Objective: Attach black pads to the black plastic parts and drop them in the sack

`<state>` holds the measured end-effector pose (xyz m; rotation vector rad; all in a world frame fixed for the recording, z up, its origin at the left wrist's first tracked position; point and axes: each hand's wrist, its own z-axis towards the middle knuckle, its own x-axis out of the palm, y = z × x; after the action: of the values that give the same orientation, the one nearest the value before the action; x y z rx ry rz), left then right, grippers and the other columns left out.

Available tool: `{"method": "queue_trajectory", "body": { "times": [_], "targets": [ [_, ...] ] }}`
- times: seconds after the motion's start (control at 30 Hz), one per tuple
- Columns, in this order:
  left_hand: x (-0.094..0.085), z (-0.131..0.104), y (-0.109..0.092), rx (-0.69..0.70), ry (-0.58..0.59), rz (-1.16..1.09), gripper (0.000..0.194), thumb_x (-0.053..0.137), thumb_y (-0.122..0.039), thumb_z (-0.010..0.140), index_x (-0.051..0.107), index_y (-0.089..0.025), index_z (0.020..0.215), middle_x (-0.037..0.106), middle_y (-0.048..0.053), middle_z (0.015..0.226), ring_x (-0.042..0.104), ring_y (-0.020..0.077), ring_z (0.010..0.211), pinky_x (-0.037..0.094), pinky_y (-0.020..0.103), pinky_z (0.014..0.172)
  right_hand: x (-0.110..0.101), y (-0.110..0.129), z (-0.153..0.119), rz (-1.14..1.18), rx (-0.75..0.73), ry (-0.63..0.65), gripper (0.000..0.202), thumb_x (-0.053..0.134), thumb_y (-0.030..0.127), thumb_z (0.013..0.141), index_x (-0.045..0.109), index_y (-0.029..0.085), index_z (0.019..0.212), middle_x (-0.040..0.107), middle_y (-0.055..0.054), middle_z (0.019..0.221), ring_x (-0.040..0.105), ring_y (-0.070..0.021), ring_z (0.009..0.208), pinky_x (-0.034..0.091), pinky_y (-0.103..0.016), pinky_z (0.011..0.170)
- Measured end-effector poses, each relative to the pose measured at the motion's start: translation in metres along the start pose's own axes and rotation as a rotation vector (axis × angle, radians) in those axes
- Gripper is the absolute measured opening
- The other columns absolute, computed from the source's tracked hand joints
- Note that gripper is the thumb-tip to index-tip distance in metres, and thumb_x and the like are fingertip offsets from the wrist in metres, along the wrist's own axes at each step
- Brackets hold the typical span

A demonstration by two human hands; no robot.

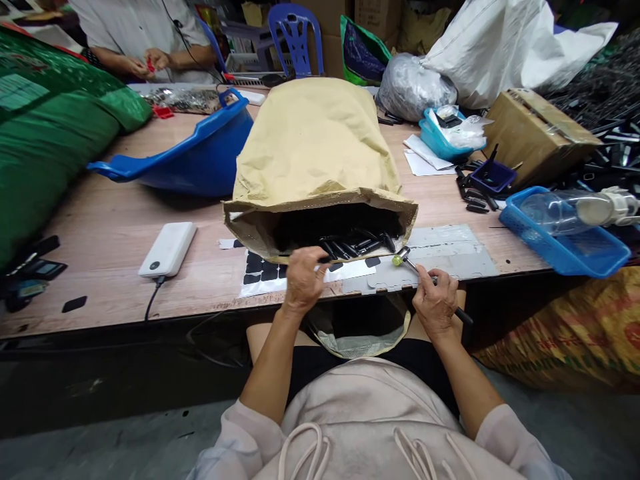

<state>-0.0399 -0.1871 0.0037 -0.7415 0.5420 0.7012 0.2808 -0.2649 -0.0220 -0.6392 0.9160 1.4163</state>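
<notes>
My right hand [436, 300] is wrapped round the handle of a small hammer [411, 265] with a metal head and a yellowish face. The hammer head lies over a grey plate [450, 250] at the table's front edge. Between the fingers of my left hand [304, 277] is a small black plastic piece [325, 259], partly hidden. That hand is at the mouth of a large tan paper sack [320, 140] lying on its side. Several black plastic pieces [350, 248] show inside the opening. Another open bag [345, 345] sits below the table edge, between my legs.
A blue basin [200, 157] and a white power bank [169, 250] are on the left. Blue trays [565, 257], a cardboard box [540, 137] and a teal basket [450, 137] stand on the right. Across the table, a person [145, 40] handles a small red piece.
</notes>
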Motion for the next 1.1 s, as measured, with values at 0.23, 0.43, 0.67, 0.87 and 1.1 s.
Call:
{"method": "queue_trajectory", "body": {
  "times": [0.23,0.43,0.67,0.87,1.1],
  "targets": [
    [0.031,-0.003,-0.046,0.084,0.357,-0.046,0.012,0.063,-0.02,0.099,0.067,-0.021,0.11,0.071,0.007,0.105,0.059,0.0254,0.097,0.047,0.039,0.086,-0.005,0.002,0.002,-0.037,-0.026,-0.007,0.042,0.054,0.016,0.093,0.075,0.03,0.127,0.065,-0.01,0.109,0.047,-0.0255,0.094,0.041,-0.037,0.081],
    [0.029,-0.009,-0.036,0.03,0.309,-0.172,0.028,0.076,-0.022,0.09,0.068,-0.022,0.117,0.071,0.008,0.111,0.06,0.0261,0.1,0.049,0.041,0.091,-0.019,-0.006,0.012,-0.002,-0.072,0.096,0.036,0.052,0.024,0.099,0.074,0.026,0.127,0.064,-0.011,0.109,0.048,-0.024,0.091,0.043,-0.037,0.082],
    [0.029,-0.016,-0.029,-0.1,0.228,-0.24,0.03,0.082,-0.024,0.085,0.072,-0.022,0.113,0.072,0.006,0.105,0.061,0.0246,0.097,0.048,0.042,0.091,-0.04,-0.03,0.003,0.016,-0.07,0.17,0.037,0.058,0.038,0.098,0.072,0.025,0.13,0.062,-0.012,0.115,0.057,-0.0253,0.097,0.048,-0.038,0.081],
    [0.034,-0.01,-0.035,-0.128,0.26,-0.238,0.014,0.082,-0.025,0.086,0.075,-0.022,0.098,0.072,0.003,0.094,0.059,0.0227,0.093,0.048,0.039,0.088,-0.04,-0.043,-0.015,0.015,0.001,0.307,0.046,0.049,0.034,0.102,0.062,0.026,0.146,0.071,-0.01,0.106,0.066,-0.0227,0.088,0.051,-0.033,0.07],
    [0.031,-0.007,-0.04,-0.168,0.306,-0.225,0.013,0.081,-0.028,0.087,0.077,-0.023,0.098,0.072,0.004,0.094,0.06,0.023,0.094,0.048,0.039,0.088,-0.052,-0.015,-0.038,0.51,0.055,0.364,0.049,0.05,0.042,0.104,0.059,0.024,0.148,0.073,-0.01,0.133,0.071,-0.0239,0.118,0.06,-0.036,0.097]
  ]
}}
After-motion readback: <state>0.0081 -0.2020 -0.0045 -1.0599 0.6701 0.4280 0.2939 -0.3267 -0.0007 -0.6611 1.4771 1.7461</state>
